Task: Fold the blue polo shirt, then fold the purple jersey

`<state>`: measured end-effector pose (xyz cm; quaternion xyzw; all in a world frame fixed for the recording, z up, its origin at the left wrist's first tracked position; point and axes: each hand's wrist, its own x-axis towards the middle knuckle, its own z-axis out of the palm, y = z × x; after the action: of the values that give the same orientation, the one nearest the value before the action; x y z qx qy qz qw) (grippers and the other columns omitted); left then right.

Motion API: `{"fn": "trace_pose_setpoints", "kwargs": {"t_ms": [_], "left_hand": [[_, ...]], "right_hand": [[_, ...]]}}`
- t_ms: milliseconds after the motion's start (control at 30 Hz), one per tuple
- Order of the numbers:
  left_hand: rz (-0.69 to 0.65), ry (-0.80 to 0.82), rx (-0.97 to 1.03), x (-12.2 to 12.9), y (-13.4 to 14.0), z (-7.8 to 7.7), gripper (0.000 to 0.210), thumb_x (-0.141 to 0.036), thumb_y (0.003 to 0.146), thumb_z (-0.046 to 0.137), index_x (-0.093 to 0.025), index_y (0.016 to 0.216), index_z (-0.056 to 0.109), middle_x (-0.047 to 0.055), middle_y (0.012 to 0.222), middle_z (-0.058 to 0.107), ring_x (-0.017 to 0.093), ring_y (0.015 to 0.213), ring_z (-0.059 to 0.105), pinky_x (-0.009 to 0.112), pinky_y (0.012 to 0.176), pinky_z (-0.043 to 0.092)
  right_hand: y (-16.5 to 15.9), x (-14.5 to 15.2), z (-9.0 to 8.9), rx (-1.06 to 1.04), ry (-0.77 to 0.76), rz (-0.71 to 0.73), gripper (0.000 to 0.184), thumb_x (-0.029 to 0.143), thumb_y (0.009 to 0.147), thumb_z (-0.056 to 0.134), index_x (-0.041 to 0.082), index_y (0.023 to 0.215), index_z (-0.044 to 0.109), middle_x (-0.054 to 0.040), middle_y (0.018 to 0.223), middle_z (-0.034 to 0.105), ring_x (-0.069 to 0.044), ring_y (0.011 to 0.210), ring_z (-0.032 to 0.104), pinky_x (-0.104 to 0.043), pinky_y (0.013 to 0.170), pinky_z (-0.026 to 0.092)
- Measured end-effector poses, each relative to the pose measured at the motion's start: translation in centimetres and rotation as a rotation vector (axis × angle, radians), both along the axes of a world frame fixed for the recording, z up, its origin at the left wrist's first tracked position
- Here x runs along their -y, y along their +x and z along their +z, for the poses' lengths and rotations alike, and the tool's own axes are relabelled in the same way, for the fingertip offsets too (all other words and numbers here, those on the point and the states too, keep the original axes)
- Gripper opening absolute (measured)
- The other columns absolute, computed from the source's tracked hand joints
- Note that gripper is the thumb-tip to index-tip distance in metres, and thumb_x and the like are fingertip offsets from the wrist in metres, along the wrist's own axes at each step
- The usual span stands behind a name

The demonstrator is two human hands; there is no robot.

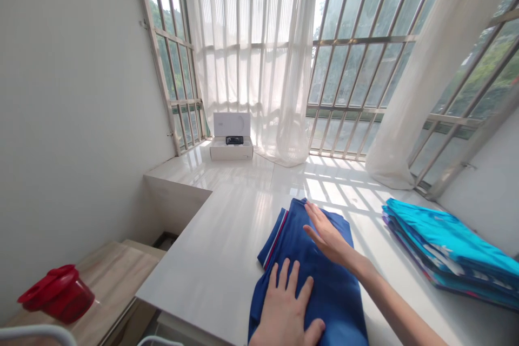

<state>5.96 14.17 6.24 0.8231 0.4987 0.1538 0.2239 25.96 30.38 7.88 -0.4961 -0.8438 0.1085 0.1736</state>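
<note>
A dark blue garment (336,297) lies partly folded on the white tabletop, with a sleeve or trouser-leg edge striped in white and red sticking out at its left. My left hand (288,297) rests flat on the lower left of the cloth, fingers spread. Farther up, my right hand (324,235) touches the upper part of the same garment, its fingers stretched out and the thumb apart. Neither hand grips the cloth. The garment's near end runs out of the bottom of the view.
To the right lies a stack of folded clothes (450,243), bright turquoise on top. An open white box (231,151) with a dark device stands by the curtain (259,65). A red bucket (60,294) sits lower left, beyond the white table's edge (178,243). Barred windows line the back.
</note>
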Motion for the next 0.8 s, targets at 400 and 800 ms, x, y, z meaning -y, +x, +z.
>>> {"fn": "trace_pose_setpoints", "kwargs": {"t_ms": [400, 800], "left_hand": [[-0.006, 0.008, 0.035, -0.8, 4.3, 1.0, 0.058, -0.034, 0.098, 0.053, -0.018, 0.153, 0.047, 0.016, 0.164, 0.036, 0.041, 0.154, 0.023, 0.062, 0.123, 0.026], [-0.119, 0.027, 0.111, 2.0, -4.8, 0.9, 0.035, -0.018, 0.082, 0.078, -0.028, 0.115, 0.075, 0.001, 0.127, 0.071, 0.023, 0.122, 0.06, 0.037, 0.11, 0.045]], "right_hand": [[3.7, 19.0, -5.8, -0.289, -0.14, -0.088, 0.066, 0.058, 0.099, 0.047, 0.03, 0.159, 0.038, -0.0053, 0.165, 0.033, -0.032, 0.15, 0.036, -0.053, 0.121, 0.035], [1.8, 19.0, -5.3, -0.264, -0.068, -0.163, 0.05, 0.061, 0.098, 0.048, 0.032, 0.13, 0.071, -0.0085, 0.149, 0.059, -0.032, 0.136, 0.056, -0.049, 0.114, 0.048]]}}
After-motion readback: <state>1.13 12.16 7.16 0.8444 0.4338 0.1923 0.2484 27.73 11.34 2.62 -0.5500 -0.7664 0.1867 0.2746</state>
